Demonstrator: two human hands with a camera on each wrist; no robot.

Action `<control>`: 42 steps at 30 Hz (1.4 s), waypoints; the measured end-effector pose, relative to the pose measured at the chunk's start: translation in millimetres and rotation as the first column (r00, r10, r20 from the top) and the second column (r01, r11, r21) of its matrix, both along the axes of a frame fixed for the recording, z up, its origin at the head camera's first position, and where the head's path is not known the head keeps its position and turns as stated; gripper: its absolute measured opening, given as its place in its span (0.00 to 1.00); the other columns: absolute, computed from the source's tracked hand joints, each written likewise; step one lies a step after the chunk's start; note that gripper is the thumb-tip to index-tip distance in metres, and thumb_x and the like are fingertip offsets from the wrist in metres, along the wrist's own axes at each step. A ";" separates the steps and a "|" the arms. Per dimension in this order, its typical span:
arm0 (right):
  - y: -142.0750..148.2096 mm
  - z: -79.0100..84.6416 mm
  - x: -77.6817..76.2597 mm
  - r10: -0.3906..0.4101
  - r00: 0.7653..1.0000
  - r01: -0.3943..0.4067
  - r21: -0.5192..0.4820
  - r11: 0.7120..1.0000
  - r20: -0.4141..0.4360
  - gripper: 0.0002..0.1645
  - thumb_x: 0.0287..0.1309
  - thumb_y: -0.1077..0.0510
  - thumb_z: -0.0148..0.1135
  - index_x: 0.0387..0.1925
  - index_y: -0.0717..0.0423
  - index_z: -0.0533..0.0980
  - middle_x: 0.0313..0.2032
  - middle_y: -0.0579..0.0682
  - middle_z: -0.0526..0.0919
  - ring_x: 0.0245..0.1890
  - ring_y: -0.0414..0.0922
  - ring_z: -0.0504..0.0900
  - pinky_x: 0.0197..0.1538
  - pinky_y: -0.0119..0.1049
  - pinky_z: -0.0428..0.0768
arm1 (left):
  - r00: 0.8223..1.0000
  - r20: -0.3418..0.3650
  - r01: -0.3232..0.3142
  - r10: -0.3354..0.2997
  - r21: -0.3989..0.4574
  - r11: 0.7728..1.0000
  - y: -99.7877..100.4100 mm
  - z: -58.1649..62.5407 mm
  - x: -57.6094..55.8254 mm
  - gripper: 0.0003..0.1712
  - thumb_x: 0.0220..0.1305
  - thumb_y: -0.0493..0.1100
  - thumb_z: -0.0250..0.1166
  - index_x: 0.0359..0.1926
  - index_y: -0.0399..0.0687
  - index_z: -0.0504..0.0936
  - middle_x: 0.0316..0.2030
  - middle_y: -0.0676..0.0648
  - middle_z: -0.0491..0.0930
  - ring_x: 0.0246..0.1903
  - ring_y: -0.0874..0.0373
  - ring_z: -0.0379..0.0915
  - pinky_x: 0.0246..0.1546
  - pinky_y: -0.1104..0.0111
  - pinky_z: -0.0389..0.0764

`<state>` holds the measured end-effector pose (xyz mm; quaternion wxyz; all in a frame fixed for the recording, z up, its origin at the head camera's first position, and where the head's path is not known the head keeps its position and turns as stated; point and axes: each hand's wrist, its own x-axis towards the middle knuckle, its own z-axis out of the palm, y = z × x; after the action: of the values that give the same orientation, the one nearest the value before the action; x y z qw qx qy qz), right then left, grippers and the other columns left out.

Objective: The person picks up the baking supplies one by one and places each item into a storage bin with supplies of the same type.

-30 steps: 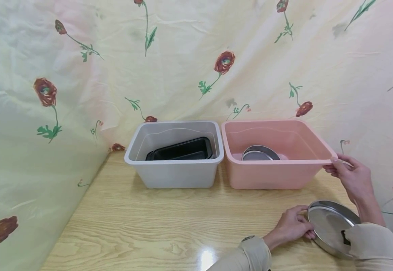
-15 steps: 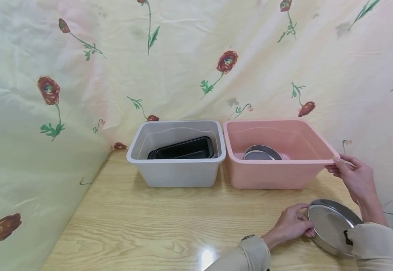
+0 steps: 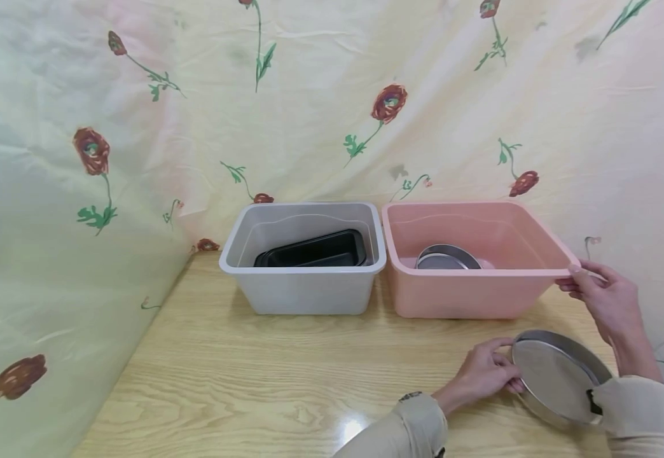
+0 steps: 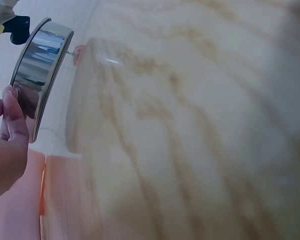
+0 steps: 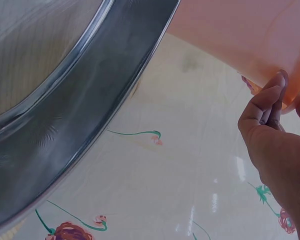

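Observation:
My left hand pinches the left edge of a round, shallow metal sieve with a fine flat mesh. The sieve is tilted above the table, its shiny side wall showing in the left wrist view. My right sleeve covers part of its right side. At the front right corner of the pink bin, my right hand grips the rim between thumb and fingers. Inside that bin lies another round metal piece, partly hidden by the front wall.
Left of the pink bin stands a grey bin holding black rectangular pans. Both bins are at the back of the wood-grain table, against a flower-printed cloth. The cloth also hangs along the left and right sides.
The sieve has shifted a little left and up in my left hand. My right hand keeps its hold on the pink bin's corner. The whole head view has drifted slightly.

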<state>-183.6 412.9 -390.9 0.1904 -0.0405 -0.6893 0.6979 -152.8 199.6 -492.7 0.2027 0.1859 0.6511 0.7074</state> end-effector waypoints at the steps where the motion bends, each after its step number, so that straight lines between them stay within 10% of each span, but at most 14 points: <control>1: 0.2 0.3 -0.1 0.000 1.000 0.000 -0.003 1.000 -0.004 0.10 0.74 0.64 0.58 0.42 0.45 0.78 0.26 0.40 0.88 0.25 0.34 0.87 0.30 0.21 0.82 | 1.000 0.001 -0.001 0.001 0.004 1.000 -0.8 -0.2 -0.7 0.30 0.64 0.24 0.65 0.66 0.44 0.77 0.20 0.52 0.81 0.16 0.66 0.76 0.21 0.74 0.83; 42: 5.2 -1.9 -0.2 0.052 0.998 -0.053 -0.016 0.998 -0.017 0.14 0.74 0.65 0.58 0.41 0.41 0.81 0.27 0.41 0.89 0.26 0.35 0.87 0.30 0.22 0.83 | 1.000 -0.006 0.020 -0.019 0.129 0.991 -55.4 11.1 -21.4 0.32 0.64 0.20 0.62 0.68 0.37 0.75 0.23 0.45 0.82 0.18 0.66 0.75 0.26 0.71 0.86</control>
<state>-183.8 418.1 -392.8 0.1774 -0.0182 -0.6827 0.7086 -174.1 144.2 -481.7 0.1954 0.2067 0.6025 0.7457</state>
